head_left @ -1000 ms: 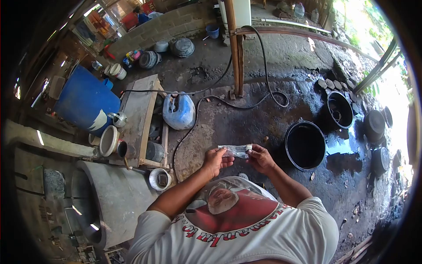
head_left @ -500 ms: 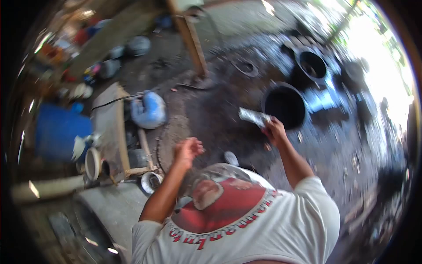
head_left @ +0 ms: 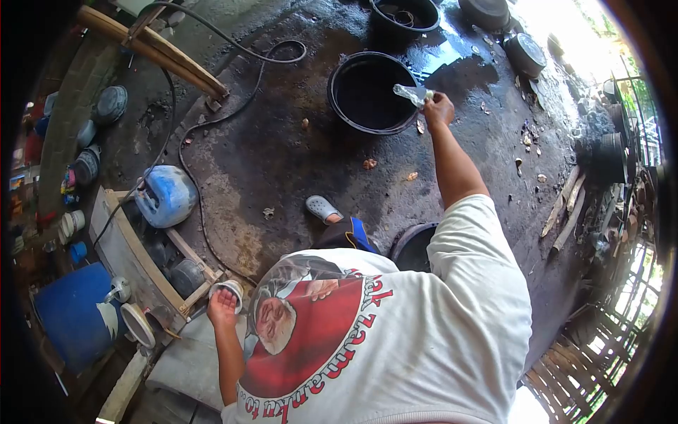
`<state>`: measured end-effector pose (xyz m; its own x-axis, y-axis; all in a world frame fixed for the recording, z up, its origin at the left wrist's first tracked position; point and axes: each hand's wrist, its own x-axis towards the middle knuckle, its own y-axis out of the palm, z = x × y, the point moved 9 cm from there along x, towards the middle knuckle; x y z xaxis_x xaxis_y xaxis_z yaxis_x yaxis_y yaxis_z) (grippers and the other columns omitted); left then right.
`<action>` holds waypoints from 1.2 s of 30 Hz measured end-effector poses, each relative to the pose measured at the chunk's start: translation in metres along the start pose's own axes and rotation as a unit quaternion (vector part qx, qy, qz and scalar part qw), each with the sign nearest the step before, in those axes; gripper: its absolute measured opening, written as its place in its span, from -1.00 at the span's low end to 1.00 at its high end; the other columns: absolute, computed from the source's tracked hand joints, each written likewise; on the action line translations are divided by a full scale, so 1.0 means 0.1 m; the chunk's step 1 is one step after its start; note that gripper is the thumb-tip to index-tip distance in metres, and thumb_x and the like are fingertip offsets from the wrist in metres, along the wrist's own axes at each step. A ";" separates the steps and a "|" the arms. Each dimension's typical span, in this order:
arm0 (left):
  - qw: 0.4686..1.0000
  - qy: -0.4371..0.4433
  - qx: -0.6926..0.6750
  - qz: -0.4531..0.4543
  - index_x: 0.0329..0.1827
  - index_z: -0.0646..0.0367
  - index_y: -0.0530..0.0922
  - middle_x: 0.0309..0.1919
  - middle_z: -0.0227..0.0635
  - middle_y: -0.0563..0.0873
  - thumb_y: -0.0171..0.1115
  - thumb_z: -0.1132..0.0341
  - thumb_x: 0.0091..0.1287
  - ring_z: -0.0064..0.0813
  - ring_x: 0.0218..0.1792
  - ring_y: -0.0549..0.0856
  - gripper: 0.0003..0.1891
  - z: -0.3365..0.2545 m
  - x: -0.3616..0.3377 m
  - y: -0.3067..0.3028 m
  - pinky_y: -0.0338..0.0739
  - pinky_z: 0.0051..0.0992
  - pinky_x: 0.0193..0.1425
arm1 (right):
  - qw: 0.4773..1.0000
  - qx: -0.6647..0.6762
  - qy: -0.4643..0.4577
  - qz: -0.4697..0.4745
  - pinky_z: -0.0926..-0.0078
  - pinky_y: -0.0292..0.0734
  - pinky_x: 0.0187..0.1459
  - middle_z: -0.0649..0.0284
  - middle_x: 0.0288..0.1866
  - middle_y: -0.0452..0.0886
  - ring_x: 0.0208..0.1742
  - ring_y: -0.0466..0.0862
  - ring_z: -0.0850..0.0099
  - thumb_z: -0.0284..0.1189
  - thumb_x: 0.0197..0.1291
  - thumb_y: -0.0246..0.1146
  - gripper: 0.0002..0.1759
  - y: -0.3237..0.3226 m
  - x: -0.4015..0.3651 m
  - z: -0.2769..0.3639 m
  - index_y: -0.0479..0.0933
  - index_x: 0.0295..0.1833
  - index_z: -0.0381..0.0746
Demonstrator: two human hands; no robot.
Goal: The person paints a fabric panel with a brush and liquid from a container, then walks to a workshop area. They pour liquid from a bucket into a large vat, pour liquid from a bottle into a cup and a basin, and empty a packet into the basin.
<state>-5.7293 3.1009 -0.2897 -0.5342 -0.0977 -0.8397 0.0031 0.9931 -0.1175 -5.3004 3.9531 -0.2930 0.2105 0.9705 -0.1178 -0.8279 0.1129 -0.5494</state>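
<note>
This is a rough backyard workshop, open to daylight. Black tubs [head_left: 367,92] stand on the wet, stained concrete floor [head_left: 282,162], with a trailing hose [head_left: 185,172] and a blue drum [head_left: 67,318] around.

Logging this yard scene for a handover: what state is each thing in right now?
right hand: shut on the plastic packet, above the black tub rim.
black tub: upright, uncovered.
left hand: beside the small white pot, hold unclear.
blue jerrycan: lying on its side.
hose: slack, looped on the wet floor.

right hand [head_left: 439,111] holds clear packet [head_left: 413,93] over black tub [head_left: 359,99].
</note>
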 end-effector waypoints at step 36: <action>0.793 0.059 0.586 0.159 -0.29 0.21 0.74 -0.37 -0.19 0.80 0.17 0.10 0.39 -0.28 -0.31 0.78 -0.65 1.75 -0.77 -0.08 0.62 -0.23 -0.17 | 0.887 -0.381 -0.238 0.108 0.02 0.61 0.04 -0.04 0.02 0.74 0.02 0.74 -0.02 -0.06 0.25 0.22 -0.53 1.13 0.51 0.28 0.68 0.02 -0.21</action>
<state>-5.5402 3.0889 -0.3167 -0.4252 0.2205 -0.8778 0.8987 0.2181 -0.3805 -5.3981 4.0218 -0.3382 -0.3044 0.9522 -0.0256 -0.1922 -0.0877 -0.9774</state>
